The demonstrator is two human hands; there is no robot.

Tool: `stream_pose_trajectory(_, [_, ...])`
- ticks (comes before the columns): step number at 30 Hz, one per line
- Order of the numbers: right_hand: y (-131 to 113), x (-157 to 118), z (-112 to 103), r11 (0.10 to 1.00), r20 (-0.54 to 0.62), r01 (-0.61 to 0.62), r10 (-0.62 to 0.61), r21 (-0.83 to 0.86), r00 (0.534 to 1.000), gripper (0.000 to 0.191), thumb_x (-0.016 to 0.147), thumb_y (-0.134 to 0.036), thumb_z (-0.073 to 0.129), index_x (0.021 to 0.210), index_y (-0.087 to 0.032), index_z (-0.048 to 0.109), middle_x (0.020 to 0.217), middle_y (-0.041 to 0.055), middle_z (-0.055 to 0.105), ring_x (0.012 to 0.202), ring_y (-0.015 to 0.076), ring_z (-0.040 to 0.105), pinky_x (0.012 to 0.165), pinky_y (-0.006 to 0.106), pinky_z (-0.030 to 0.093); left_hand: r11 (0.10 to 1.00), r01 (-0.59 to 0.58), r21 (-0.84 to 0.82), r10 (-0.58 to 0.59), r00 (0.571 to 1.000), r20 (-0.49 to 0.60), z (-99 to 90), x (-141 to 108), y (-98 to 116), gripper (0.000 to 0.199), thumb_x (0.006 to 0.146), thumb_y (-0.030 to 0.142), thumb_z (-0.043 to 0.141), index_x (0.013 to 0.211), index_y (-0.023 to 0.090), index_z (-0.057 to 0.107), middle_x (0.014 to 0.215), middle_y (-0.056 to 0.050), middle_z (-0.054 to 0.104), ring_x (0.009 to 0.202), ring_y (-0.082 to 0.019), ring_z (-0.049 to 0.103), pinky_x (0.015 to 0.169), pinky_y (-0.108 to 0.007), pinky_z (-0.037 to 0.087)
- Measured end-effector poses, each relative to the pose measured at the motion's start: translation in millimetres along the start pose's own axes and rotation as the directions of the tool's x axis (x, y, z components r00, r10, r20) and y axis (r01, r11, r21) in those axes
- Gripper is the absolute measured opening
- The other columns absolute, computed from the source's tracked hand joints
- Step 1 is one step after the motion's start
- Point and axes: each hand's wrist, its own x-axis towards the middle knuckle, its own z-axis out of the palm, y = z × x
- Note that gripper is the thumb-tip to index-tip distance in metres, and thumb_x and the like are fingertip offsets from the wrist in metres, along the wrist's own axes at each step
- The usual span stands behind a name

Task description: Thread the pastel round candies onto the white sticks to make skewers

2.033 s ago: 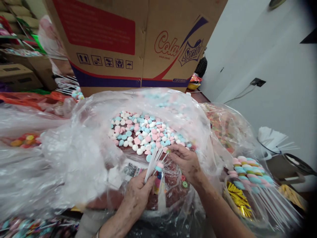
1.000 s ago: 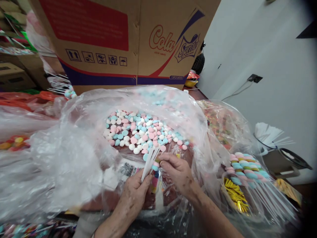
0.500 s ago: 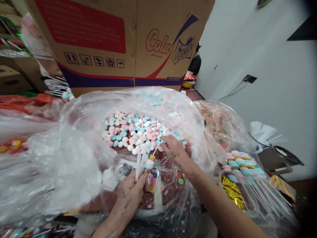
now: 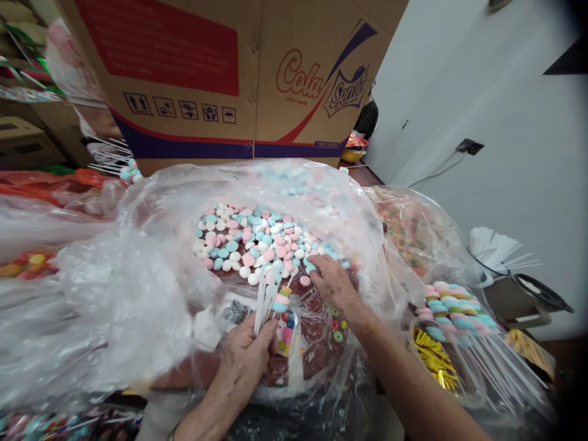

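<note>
My left hand is closed around a bundle of white plastic sticks that point upward. One of these sticks carries a short stack of threaded candies in yellow-green, pink and blue. At the near right edge of a loose pile of pink, white and blue button-shaped candies, my right hand has its fingers curled, and a blue candy shows at the fingertips. The pile lies on a dark reddish table inside an opened clear plastic bag.
A large cardboard box stands behind the bag. To the right lie finished candy skewers, gold twist ties and a grey jug beside white sticks. Small ring candies lie near my right forearm. Another person's arm shows at left.
My right hand has drawn back slightly to the right, with the blue candy at its fingertips. The left hand keeps its hold on the sticks. The whole view has shifted a little.
</note>
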Motion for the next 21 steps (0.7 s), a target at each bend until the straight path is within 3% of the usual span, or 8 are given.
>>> stream_pose_trajectory(5, [-4, -8, -9, 0.984, -0.088, 0.024, -0.009, 0.175, 0.996, 0.025, 0.082, -0.016, 0.049, 0.098, -0.021, 0.068, 0.091, 0.0035, 0.064, 0.083, 0.0181, 0.059, 0.078, 0.030, 0.044, 1.000, 0.009, -0.011, -0.008, 1.000, 0.007, -0.3, -1, 3, 0.035, 0.081, 0.048, 0.053, 0.057, 0.022, 0.054, 0.037, 0.008, 0.042, 0.031, -0.009, 0.033, 0.033, -0.021, 0.023])
stream_pose_trajectory(10, [-12, -18, -1, 0.998, -0.072, 0.062, -0.061, 0.013, 0.996, 0.025, 0.087, -0.012, 0.046, 0.100, -0.019, 0.066, 0.097, 0.0069, 0.063, 0.089, 0.0201, 0.058, 0.081, 0.031, 0.045, 0.999, 0.036, -0.010, -0.036, 0.999, -0.017, 0.6, -3, 7, 0.035, 0.079, 0.047, 0.055, 0.056, 0.022, 0.053, 0.035, 0.008, 0.041, 0.031, -0.009, 0.034, 0.034, -0.021, 0.024])
stream_pose_trajectory(12, [-16, -22, 5, 0.989, -0.047, 0.135, -0.138, -0.057, 0.989, 0.025, 0.087, -0.008, 0.045, 0.097, -0.018, 0.066, 0.095, 0.0074, 0.062, 0.088, 0.0200, 0.057, 0.080, 0.031, 0.045, 0.999, 0.031, -0.008, -0.031, 0.999, -0.038, 0.9, -2, 6, 0.035, 0.079, 0.048, 0.055, 0.056, 0.021, 0.054, 0.038, 0.008, 0.044, 0.031, -0.009, 0.035, 0.034, -0.021, 0.025])
stream_pose_trajectory(14, [-23, -29, 10, 0.953, -0.021, 0.280, -0.284, -0.119, 0.959, 0.024, 0.089, -0.006, 0.044, 0.095, -0.017, 0.065, 0.092, 0.0081, 0.060, 0.086, 0.0201, 0.056, 0.079, 0.031, 0.045, 1.000, 0.019, -0.014, -0.020, 0.999, -0.036, 0.9, -2, 6, 0.035, 0.079, 0.047, 0.055, 0.056, 0.021, 0.054, 0.040, 0.007, 0.047, 0.031, -0.009, 0.036, 0.034, -0.021, 0.025])
stream_pose_trajectory(17, [-37, -44, 13, 0.851, 0.018, 0.494, -0.499, -0.180, 0.866, 0.022, 0.093, -0.012, 0.044, 0.092, -0.017, 0.065, 0.090, 0.0089, 0.061, 0.084, 0.0212, 0.053, 0.077, 0.034, 0.045, 1.000, 0.012, -0.024, -0.013, 0.999, -0.030, 0.5, -3, 8, 0.035, 0.080, 0.047, 0.054, 0.056, 0.021, 0.053, 0.035, 0.008, 0.043, 0.030, -0.009, 0.035, 0.034, -0.021, 0.023])
stream_pose_trajectory(19, [-43, -54, 11, 0.802, 0.031, 0.578, -0.581, -0.153, 0.814, 0.022, 0.095, -0.014, 0.043, 0.091, -0.018, 0.065, 0.091, 0.0094, 0.063, 0.086, 0.0222, 0.053, 0.079, 0.037, 0.044, 0.999, 0.018, -0.033, -0.020, 0.999, -0.043, 0.5, -4, 10, 0.035, 0.079, 0.047, 0.055, 0.055, 0.021, 0.052, 0.033, 0.008, 0.041, 0.030, -0.009, 0.034, 0.035, -0.021, 0.023])
stream_pose_trajectory(21, [-45, -62, 7, 0.799, 0.000, 0.599, -0.600, -0.058, 0.800, 0.023, 0.094, -0.013, 0.042, 0.095, -0.019, 0.065, 0.094, 0.0099, 0.064, 0.091, 0.0225, 0.055, 0.083, 0.038, 0.045, 0.998, 0.031, -0.059, -0.034, 0.998, -0.049, 0.7, -5, 13, 0.036, 0.077, 0.048, 0.058, 0.055, 0.021, 0.053, 0.033, 0.008, 0.041, 0.030, -0.009, 0.035, 0.035, -0.021, 0.023])
